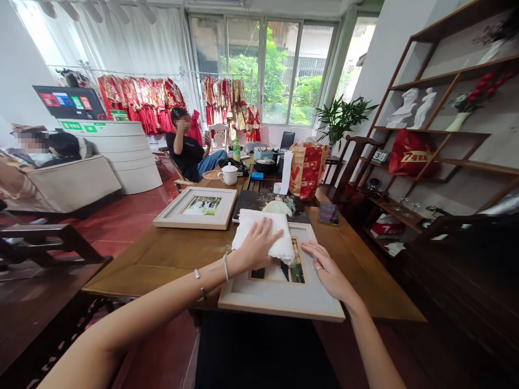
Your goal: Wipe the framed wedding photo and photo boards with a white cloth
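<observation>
White cloth [286,247] lies beneath the left hand [258,244], spread flat without gripping, atop a picture frame [279,299] on the wooden table [178,256]; the right hand [327,271] rests loosely open on its right side. The soft cloth should bunch easily; the stiff frame (possibly glazed, so fragile) suits an edge hold.

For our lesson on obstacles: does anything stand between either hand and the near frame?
Yes, a cloth lies between the left hand and the frame, over its far left part. Nothing visible stands between the right hand and it.
</observation>
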### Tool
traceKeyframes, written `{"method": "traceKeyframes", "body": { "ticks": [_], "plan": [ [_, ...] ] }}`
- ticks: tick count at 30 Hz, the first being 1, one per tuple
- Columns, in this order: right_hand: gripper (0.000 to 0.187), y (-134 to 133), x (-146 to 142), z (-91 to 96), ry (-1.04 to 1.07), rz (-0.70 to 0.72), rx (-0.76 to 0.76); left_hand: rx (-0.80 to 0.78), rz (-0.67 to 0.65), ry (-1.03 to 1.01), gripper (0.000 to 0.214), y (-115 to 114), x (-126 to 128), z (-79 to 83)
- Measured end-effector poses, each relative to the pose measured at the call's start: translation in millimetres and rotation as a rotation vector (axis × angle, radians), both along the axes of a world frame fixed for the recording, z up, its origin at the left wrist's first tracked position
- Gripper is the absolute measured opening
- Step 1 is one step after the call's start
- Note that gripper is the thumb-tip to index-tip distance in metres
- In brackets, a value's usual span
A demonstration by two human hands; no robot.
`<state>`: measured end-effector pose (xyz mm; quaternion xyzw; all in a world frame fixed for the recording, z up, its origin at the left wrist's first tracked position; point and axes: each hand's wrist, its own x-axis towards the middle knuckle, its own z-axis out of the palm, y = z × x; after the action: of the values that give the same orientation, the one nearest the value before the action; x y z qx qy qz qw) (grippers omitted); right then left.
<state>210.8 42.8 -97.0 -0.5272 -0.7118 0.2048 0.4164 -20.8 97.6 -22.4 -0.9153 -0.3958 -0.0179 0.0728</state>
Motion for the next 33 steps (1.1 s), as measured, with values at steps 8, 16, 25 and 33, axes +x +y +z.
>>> {"method": "traceKeyframes", "body": {
  "ticks": [8,16,25,33],
  "plan": [
    [0.05,2.7,1.3,-2.5,0.03,0.001,-0.007,-0.273,-0.042,0.024,0.079,-63.6,-2.2,7.3],
    [0.048,0.0,0.9,0.9,0.024,0.033,-0.014,-0.424,-0.023,-0.087,0.073,-116.9,-15.6,30.7],
    [0.049,-0.6,1.6,2.3,0.028,0.042,-0.031,0.014,0.205,-0.246,0.074,-4.1,4.0,43.9],
    [0.05,1.8,3.5,0.5,0.036,0.01,-0.047,-0.044,0.021,-0.011,0.072,26.5,18.9,0.3]
  ]
}}
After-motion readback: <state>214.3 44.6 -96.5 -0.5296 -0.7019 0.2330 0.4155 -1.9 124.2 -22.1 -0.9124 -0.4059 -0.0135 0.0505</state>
